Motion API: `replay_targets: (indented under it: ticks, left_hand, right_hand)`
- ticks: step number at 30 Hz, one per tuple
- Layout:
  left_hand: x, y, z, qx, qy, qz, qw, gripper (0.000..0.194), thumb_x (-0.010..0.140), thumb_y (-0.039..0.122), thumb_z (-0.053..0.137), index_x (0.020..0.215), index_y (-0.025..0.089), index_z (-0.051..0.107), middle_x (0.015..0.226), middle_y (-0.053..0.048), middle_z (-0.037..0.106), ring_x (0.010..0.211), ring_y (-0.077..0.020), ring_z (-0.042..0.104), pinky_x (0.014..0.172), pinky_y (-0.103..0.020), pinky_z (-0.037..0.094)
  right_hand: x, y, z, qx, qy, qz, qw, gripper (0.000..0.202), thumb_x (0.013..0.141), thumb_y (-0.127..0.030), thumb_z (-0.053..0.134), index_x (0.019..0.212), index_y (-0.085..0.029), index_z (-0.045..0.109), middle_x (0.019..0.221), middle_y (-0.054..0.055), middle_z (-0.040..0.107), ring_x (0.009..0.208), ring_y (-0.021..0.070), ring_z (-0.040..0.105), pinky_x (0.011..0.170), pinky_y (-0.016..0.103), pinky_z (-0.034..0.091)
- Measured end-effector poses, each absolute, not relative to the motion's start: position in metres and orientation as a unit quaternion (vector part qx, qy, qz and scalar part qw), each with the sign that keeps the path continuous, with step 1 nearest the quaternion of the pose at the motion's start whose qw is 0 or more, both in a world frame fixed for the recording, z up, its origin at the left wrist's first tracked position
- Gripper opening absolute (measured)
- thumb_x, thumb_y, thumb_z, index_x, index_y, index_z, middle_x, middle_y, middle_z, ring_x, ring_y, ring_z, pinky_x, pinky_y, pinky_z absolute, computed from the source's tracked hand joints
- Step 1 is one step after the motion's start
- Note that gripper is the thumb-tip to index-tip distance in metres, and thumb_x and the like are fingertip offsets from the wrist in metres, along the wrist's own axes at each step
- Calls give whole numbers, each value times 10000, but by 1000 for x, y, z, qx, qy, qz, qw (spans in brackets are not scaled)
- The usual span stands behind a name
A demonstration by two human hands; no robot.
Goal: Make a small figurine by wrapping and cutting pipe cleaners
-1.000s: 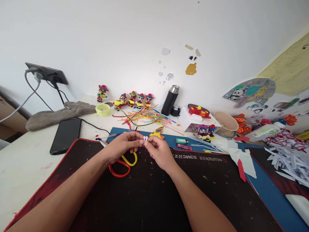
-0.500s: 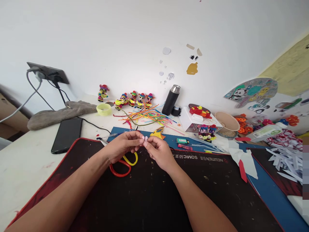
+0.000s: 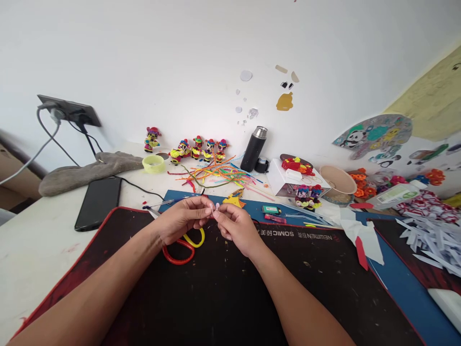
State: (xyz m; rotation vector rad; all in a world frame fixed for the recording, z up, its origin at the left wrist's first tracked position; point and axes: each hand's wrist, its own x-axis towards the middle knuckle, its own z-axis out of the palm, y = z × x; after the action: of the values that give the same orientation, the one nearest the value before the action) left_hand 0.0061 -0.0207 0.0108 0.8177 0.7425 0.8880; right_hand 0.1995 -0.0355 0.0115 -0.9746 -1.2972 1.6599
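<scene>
Over the black desk mat (image 3: 223, 298), both hands meet at a small pale lilac piece (image 3: 217, 206), looped at the top and too small to identify. Its left side is pinched between the thumb and forefinger of my left hand (image 3: 183, 217). My right hand (image 3: 236, 226) grips the other side, thumb in front and fingers curled. Fingertips cover most of the piece. Under my left wrist lie scissors (image 3: 179, 262) with red and yellow handles, their blades partly hidden. Just behind my right hand is a yellow cut-out shape (image 3: 235, 197) on the blue mat (image 3: 173, 196).
Colourful pipe cleaners (image 3: 216, 173) are heaped behind the mat, near small fuzzy figures (image 3: 197, 147) and a black flask (image 3: 253, 149). A phone (image 3: 98, 204) lies left. To the right are a white box (image 3: 284, 180), a bowl (image 3: 338, 180) and white paper strips (image 3: 428, 240).
The view has shifted very slightly. Both hands stay in nearly the same place, with the lilac piece's loop showing a little more between the fingertips.
</scene>
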Motion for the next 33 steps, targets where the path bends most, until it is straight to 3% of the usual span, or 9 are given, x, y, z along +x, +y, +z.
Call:
replay_targets:
  ticks: [24,33]
  left_hand:
    - [10,-20,3,368,321,419,766,351,643,361,1021,822,164,792,666,14,596,580,-80,479,531,-190,329]
    - [10,-19,9,370,348,420,752,409,671,399,997,927,169,775,750,0,638,606,-97,533,554,-202,393]
  right_hand:
    - [199,-38,13,-336,-431,743,386,420,786,-509,855,909,-189,612,536,-105,474,402,39,294,409,206,143]
    - [201,-34,15,-385,-453,681,427,426,772,-524,842,842,-196,578,528,-99,471,417,47,327,414,209,156]
